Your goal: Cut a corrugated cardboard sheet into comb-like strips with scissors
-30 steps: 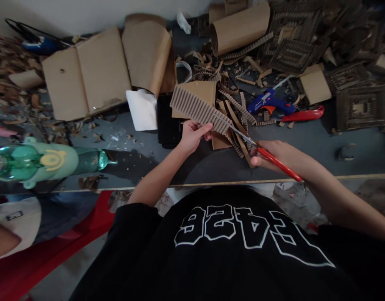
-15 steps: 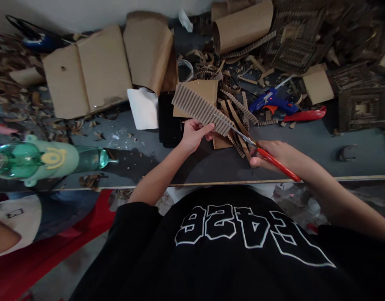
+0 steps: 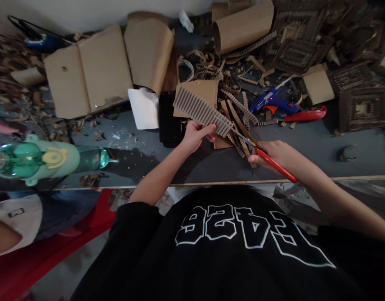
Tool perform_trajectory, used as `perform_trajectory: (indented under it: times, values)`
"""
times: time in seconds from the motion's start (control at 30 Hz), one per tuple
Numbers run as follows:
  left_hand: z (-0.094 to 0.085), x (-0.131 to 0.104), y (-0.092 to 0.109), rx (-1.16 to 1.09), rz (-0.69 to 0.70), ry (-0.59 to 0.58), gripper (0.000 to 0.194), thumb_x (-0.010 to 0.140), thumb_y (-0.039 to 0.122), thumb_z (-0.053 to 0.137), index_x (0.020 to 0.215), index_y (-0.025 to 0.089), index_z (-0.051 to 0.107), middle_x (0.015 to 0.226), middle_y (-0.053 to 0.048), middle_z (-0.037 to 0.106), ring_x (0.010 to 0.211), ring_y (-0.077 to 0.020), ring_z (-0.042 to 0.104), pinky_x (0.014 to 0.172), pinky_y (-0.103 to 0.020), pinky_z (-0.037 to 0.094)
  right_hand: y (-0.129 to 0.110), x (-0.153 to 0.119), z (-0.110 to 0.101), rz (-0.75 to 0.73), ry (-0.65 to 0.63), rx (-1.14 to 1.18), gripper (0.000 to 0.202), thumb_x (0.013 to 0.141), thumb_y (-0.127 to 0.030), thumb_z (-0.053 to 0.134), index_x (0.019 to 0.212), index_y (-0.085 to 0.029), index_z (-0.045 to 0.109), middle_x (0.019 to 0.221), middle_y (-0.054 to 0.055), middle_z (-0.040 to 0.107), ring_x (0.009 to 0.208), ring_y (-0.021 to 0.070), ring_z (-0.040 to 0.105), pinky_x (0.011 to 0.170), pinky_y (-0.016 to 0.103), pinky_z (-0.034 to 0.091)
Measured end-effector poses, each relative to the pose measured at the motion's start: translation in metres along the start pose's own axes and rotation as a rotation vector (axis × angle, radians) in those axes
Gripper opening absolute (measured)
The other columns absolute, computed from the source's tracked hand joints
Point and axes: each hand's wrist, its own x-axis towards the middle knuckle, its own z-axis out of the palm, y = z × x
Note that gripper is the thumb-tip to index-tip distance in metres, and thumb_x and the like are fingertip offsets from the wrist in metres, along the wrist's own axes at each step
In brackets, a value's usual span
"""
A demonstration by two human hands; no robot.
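Note:
Between the thumb and fingers of my left hand (image 3: 196, 136) is a strip of corrugated cardboard (image 3: 201, 108), its ridges facing up and its far end slanting to the upper left. My right hand (image 3: 274, 155) is closed round the red-handled scissors (image 3: 269, 161). The metal blades reach into the near right end of the strip, along its length. Below the strip lie a flat piece of brown cardboard (image 3: 198, 90) and several narrow corrugated offcuts (image 3: 239, 104). The fingers under the strip are partly hidden.
A blue glue gun (image 3: 270, 101) and a red-handled tool (image 3: 308, 115) lie to the right. Folded cardboard (image 3: 101, 71), a black flat object (image 3: 169, 119) and a green bottle (image 3: 51, 159) are leftward. Square corrugated pieces (image 3: 364, 108) sit far right. Another person's arm (image 3: 4, 236) shows at lower left.
The scissors' handles have come slightly closer to each other, with the blades still at the strip's right end. The strip and my left hand have barely shifted.

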Motion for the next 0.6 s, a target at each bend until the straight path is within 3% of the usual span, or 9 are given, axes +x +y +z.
perform_trajectory:
  times: [0.3,0.6]
  values:
    - [-0.0015,0.0001,-0.0027,-0.018,0.022,-0.045,0.052,0.057,0.053,0.096,0.071,0.014,0.066,0.057,0.003,0.069,0.043,-0.0095,0.066,0.041,-0.015,0.054,0.0018,-0.0004,0.0083,-0.013,0.026,0.015,0.082,0.082,-0.097,0.012,0.078,-0.025,0.050,0.074,0.010,0.065,0.067,0.0273,0.062,0.061,0.034,0.035]
    - [-0.0030,0.0005,-0.0034,0.023,0.032,-0.047,0.055,0.056,0.057,0.095,0.071,0.014,0.062,0.058,0.005,0.067,0.039,-0.0070,0.061,0.039,-0.016,0.052,-0.0032,-0.0011,0.0070,-0.001,0.029,0.006,0.079,0.082,-0.098,0.012,0.070,-0.026,0.043,0.068,0.010,0.063,0.066,0.0274,0.063,0.059,0.034,0.034]
